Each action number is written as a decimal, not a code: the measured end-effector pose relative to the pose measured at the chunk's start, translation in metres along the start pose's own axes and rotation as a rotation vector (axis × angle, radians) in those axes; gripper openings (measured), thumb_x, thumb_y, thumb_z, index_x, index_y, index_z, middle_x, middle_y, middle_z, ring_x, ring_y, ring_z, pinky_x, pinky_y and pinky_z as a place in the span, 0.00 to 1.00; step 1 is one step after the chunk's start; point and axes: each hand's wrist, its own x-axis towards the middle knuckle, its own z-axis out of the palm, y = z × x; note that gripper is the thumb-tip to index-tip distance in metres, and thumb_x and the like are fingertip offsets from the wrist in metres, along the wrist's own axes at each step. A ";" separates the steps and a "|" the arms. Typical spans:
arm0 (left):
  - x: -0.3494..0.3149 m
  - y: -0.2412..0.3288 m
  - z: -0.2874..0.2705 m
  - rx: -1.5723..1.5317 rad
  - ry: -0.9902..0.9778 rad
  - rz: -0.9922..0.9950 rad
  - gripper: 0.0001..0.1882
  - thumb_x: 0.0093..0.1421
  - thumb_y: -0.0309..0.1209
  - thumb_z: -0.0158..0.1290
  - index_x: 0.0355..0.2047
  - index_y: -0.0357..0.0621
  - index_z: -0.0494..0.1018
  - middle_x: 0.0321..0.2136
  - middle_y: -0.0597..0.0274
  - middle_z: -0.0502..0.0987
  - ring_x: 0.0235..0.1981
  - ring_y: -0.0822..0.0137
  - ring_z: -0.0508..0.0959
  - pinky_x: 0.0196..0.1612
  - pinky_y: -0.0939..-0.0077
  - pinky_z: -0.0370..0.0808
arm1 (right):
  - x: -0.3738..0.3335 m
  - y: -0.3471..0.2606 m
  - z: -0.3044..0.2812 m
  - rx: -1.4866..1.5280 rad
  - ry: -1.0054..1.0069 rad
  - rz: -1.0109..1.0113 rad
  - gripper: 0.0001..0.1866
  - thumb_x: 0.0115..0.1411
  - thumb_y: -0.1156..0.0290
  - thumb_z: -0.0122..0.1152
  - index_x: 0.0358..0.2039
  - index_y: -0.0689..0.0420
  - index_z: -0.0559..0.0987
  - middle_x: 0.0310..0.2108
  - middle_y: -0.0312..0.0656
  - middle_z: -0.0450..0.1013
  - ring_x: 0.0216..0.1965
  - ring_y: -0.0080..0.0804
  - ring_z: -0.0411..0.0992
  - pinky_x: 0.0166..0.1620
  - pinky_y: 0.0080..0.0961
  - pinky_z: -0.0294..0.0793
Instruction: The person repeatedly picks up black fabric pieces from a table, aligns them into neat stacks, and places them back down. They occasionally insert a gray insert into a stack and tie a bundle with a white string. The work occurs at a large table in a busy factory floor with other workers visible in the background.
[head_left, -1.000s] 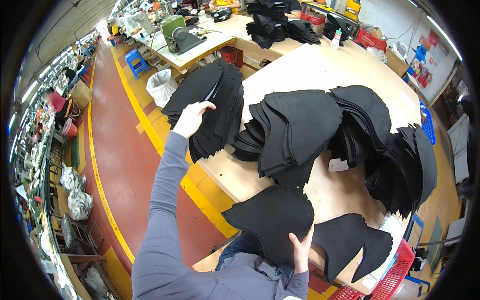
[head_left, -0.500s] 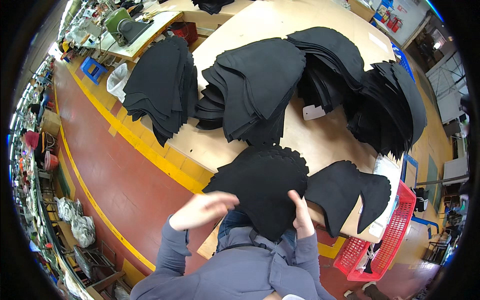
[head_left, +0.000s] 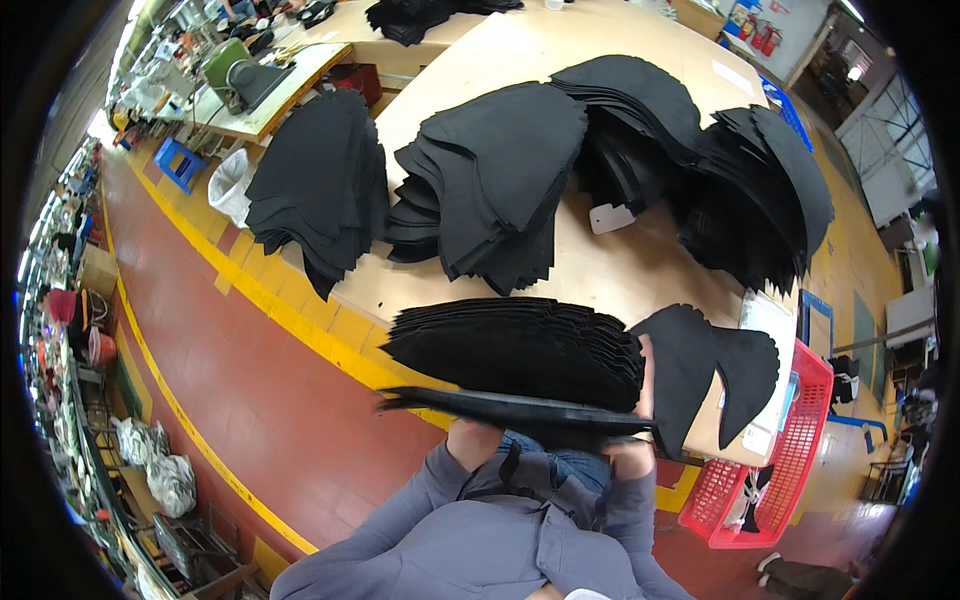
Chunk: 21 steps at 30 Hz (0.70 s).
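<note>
By the near edge of the counter (head_left: 600, 265), the right hand (head_left: 646, 388) grips one end of a stack of black pieces (head_left: 510, 345); the left hand (head_left: 473, 440) is partly hidden, its grip unclear. The pieces look pliable and apt to slide, best held at both ends.

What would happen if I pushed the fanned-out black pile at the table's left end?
The black pile would probably slide apart, since its layers fan out with no strap showing. It might drop, because part seems to stick out past the table. Its layers may bend, as the right-hand pile curves.
</note>
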 end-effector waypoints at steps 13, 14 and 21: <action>0.079 0.061 0.066 0.703 0.160 0.610 0.28 0.48 0.18 0.66 0.50 0.39 0.72 0.46 0.58 0.77 0.46 0.63 0.77 0.53 0.70 0.73 | 0.068 0.025 0.009 0.357 -0.004 -0.030 0.54 0.54 0.28 0.51 0.71 0.51 0.50 0.68 0.44 0.53 0.68 0.40 0.52 0.69 0.40 0.48; 0.080 0.072 0.062 0.977 0.179 0.499 0.28 0.47 0.19 0.66 0.50 0.39 0.72 0.46 0.57 0.77 0.46 0.62 0.77 0.53 0.70 0.72 | 0.073 0.032 0.000 0.282 0.031 -0.073 0.53 0.55 0.28 0.49 0.71 0.51 0.50 0.69 0.44 0.53 0.68 0.41 0.52 0.69 0.40 0.47; 0.094 0.096 0.044 1.607 -0.077 0.528 0.38 0.46 0.33 0.64 0.58 0.40 0.64 0.49 0.53 0.73 0.54 0.58 0.71 0.62 0.61 0.61 | 0.085 0.069 -0.025 -0.728 -0.095 -0.050 0.43 0.65 0.41 0.42 0.72 0.53 0.46 0.72 0.47 0.42 0.73 0.39 0.39 0.71 0.44 0.36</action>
